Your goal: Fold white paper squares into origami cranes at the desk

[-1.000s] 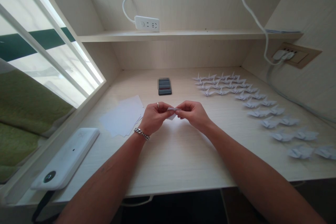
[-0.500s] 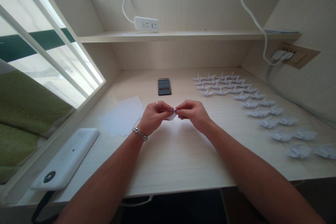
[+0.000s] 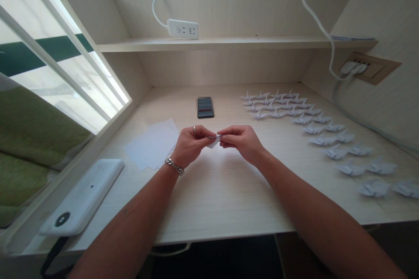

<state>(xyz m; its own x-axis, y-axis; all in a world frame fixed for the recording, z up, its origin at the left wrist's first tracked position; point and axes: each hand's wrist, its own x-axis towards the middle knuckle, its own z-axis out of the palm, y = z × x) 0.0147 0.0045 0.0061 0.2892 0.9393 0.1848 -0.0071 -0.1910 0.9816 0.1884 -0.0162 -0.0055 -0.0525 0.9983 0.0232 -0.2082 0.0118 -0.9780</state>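
A small folded piece of white paper (image 3: 214,142) is pinched between the fingertips of both hands, above the middle of the pale wood desk (image 3: 216,200). My left hand (image 3: 191,144), with a ring and a chain bracelet, holds its left side. My right hand (image 3: 240,141) holds its right side. Most of the paper is hidden by my fingers. Just left of my left hand lies a stack of white paper sheets (image 3: 152,144).
Rows of white origami cranes (image 3: 278,105) fill the desk's right side, beyond a dark phone (image 3: 205,107). A white power bank (image 3: 81,198) lies at the left edge by a window. A shelf holds a power strip (image 3: 182,28); a cable runs to a wall socket (image 3: 355,69).
The folded paper now sits a little higher and flatter between my fingertips. My hands have shifted only slightly, and the things on the desk have not moved.
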